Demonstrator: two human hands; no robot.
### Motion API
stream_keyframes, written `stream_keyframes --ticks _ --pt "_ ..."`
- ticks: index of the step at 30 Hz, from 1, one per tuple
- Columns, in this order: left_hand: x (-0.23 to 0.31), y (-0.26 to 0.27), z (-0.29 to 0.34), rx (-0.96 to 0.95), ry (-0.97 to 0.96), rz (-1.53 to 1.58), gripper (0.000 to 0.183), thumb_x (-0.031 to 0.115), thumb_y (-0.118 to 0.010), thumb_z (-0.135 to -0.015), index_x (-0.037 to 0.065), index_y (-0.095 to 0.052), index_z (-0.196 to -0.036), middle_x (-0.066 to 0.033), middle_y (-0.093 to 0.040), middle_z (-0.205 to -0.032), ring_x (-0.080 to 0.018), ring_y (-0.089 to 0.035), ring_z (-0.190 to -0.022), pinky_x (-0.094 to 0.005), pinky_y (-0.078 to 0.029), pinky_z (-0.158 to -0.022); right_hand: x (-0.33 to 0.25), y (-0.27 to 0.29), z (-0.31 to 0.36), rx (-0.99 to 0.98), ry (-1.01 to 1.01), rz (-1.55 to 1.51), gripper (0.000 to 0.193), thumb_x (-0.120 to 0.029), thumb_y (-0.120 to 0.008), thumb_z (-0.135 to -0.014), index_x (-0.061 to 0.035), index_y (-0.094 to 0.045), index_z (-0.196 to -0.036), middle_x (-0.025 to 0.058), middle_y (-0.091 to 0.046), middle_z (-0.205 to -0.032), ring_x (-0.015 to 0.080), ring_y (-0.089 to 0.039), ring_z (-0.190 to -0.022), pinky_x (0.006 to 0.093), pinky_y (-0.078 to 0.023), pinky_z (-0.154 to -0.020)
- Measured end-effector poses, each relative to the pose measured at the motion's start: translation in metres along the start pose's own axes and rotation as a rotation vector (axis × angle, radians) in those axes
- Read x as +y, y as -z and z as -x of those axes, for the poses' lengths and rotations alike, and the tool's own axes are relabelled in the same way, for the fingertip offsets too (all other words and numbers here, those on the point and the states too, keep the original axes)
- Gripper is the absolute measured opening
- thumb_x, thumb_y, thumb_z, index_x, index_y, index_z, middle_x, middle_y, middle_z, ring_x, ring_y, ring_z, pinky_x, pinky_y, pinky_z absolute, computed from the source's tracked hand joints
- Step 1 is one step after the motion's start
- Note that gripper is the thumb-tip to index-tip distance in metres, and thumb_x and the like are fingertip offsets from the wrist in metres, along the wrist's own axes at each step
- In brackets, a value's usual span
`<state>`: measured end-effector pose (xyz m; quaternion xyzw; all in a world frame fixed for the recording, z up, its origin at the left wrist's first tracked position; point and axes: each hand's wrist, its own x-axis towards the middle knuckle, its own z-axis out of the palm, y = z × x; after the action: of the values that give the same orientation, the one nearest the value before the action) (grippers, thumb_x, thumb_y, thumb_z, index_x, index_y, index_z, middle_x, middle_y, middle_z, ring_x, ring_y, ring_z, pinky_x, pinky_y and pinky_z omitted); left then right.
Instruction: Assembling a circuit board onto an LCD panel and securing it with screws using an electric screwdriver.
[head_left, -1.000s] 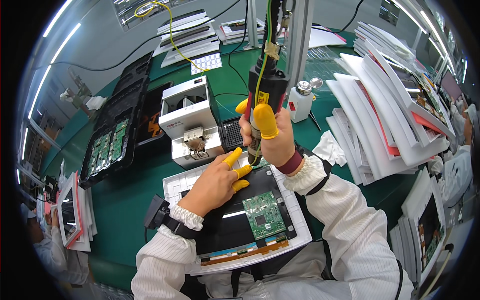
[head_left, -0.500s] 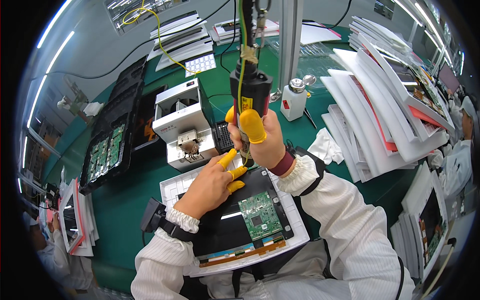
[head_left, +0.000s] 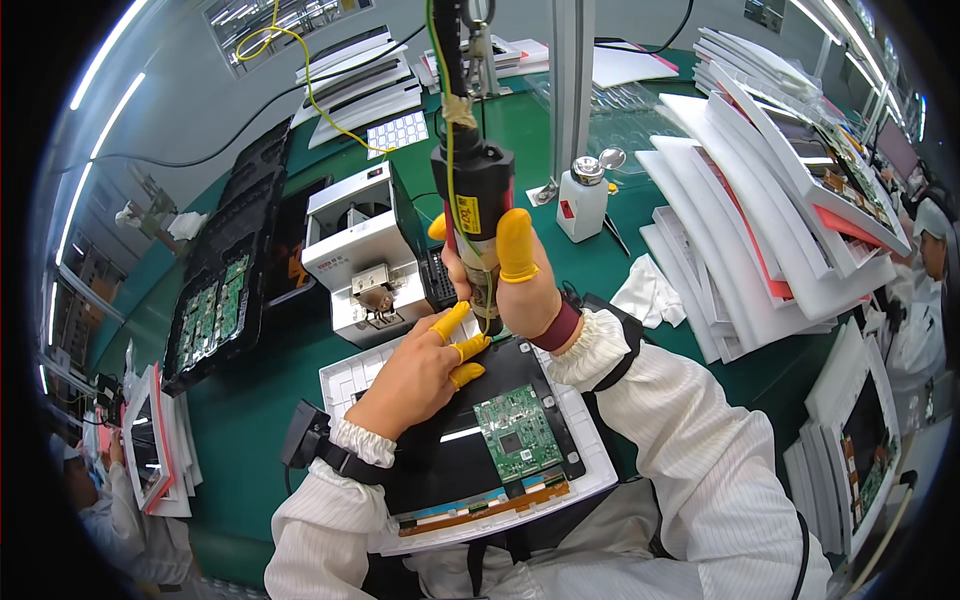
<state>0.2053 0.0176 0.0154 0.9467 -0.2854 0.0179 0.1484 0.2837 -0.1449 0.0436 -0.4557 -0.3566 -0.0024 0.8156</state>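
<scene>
My right hand [head_left: 528, 290] is wrapped round an upright electric screwdriver [head_left: 478, 165], a black and silver tool hanging from a cable. Its lower end points down at the far edge of a black display panel [head_left: 430, 475]; the exact contact at the tip is hidden. The panel lies in a white frame [head_left: 595, 445] in front of me, with a green circuit board [head_left: 518, 425] on it. My left hand [head_left: 410, 375] rests on the panel's far left part, fingers stretched out and apart beside the screwdriver's tip. Yellow finger cots cover fingers of both hands.
A white and silver machine [head_left: 350, 235] stands beyond the panel, left of the screwdriver. Farther left is a black tray [head_left: 245, 345] of green boards. A white pump bottle [head_left: 582, 205], tweezers [head_left: 616, 236] and a white cloth [head_left: 650, 295] lie right, before stacked foam sheets [head_left: 700, 220].
The screwdriver's upper part has swung left, and my right hand has shifted slightly left and down with it. My left hand has barely moved.
</scene>
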Motion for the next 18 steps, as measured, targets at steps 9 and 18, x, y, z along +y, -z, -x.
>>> stream_keyframes --ticks 9,18 --pt "0.0007 0.0021 -0.0007 -0.001 -0.011 -0.007 0.033 0.017 -0.073 -0.084 0.005 -0.069 -0.114 -0.0215 -0.055 -0.131 -0.0383 -0.051 -0.118 -0.0412 -0.044 -0.100 -0.0037 0.0033 0.0004 -0.031 -0.059 -0.094 0.063 -0.060 -0.040 -0.099 -0.0006 -0.056 -0.112 0.0006 -0.056 -0.072 0.0055 -0.048 -0.056 0.0203 -0.040 -0.053" --pt "0.0020 0.0028 -0.0003 0.030 -0.032 -0.024 0.025 0.018 -0.075 -0.082 -0.002 -0.071 -0.097 -0.0221 -0.057 -0.126 -0.0368 -0.053 -0.112 -0.0405 -0.046 -0.097 -0.0050 0.0057 -0.0010 -0.095 -0.023 0.066 0.062 -0.057 -0.039 -0.100 0.0009 -0.052 -0.119 0.0041 -0.057 -0.078 0.0087 -0.051 -0.059 0.0212 -0.041 -0.055"
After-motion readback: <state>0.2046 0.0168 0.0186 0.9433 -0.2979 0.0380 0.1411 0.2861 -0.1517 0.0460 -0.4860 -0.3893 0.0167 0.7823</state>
